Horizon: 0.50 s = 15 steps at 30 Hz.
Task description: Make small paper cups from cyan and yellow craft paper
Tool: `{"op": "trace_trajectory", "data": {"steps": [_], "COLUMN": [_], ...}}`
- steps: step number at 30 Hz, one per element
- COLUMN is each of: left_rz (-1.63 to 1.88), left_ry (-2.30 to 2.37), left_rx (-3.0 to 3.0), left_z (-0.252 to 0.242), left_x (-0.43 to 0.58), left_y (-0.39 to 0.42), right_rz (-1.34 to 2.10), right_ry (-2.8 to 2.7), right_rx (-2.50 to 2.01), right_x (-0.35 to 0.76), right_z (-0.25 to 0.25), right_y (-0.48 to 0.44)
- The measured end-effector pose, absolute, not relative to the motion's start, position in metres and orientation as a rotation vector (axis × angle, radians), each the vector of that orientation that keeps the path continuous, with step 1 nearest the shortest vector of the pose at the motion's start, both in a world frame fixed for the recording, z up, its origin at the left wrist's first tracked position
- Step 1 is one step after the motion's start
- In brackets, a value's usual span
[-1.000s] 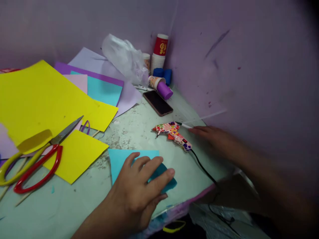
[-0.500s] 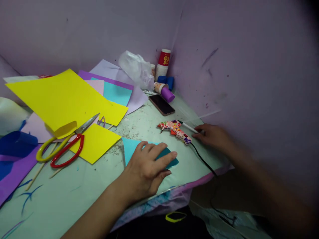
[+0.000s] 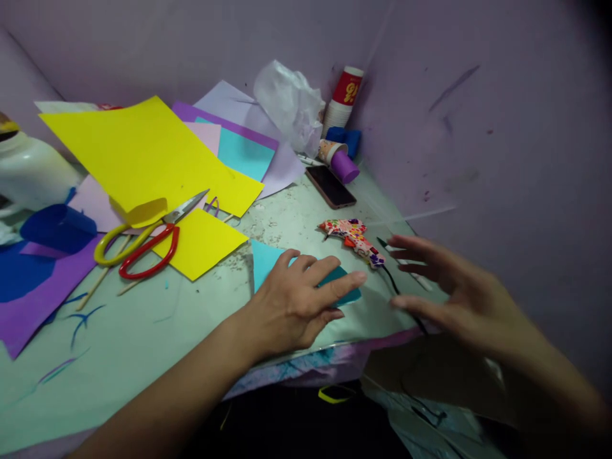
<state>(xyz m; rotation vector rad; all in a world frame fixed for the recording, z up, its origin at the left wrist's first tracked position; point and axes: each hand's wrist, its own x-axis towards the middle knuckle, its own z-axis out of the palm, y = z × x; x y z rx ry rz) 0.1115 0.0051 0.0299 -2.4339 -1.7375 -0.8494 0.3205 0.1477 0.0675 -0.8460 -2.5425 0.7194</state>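
Observation:
My left hand (image 3: 301,296) rests on a light blue paper (image 3: 264,262) at the table's front edge, fingers spread over it. A darker teal part (image 3: 342,287) shows under my index finger; the palm hides the middle. My right hand (image 3: 444,287) is open with nothing in it, fingers apart, slightly blurred. Just beyond and partly behind its fingers lies a white pen (image 3: 421,280) with a dark tip. Between the hands, farther back, a flower-patterned glue gun (image 3: 356,242) lies on its side, its black cord (image 3: 391,280) running toward the front edge.
Scissors (image 3: 167,239) with yellow and red handles lie on yellow paper (image 3: 153,153) to the left. A phone (image 3: 331,186), paper cups (image 3: 342,105) and a plastic bag (image 3: 289,105) stand or lie near the wall corner. A white bottle (image 3: 36,169) is at far left.
My right hand has let go of the white pen, opened and drawn back toward me; the pen now lies beside the glue gun. My left hand stays on the blue paper. The view has shifted.

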Motion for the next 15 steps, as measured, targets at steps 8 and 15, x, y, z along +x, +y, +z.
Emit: {"op": "trace_trajectory", "data": {"steps": [8,15], "left_rz": [-1.02,-1.351], "left_ry": [-1.79,-1.855], "left_rx": [-2.323,-2.353], "left_z": [0.011,0.011], "left_x": [0.113,0.11], "left_y": [0.004,0.0], "right_rz": [0.723,0.884], "right_ry": [-2.776,-2.617], "right_rx": [-0.135,-0.258], "right_x": [0.262,0.261], "right_z": [0.066,0.045], "right_y": [0.095,0.099]}}
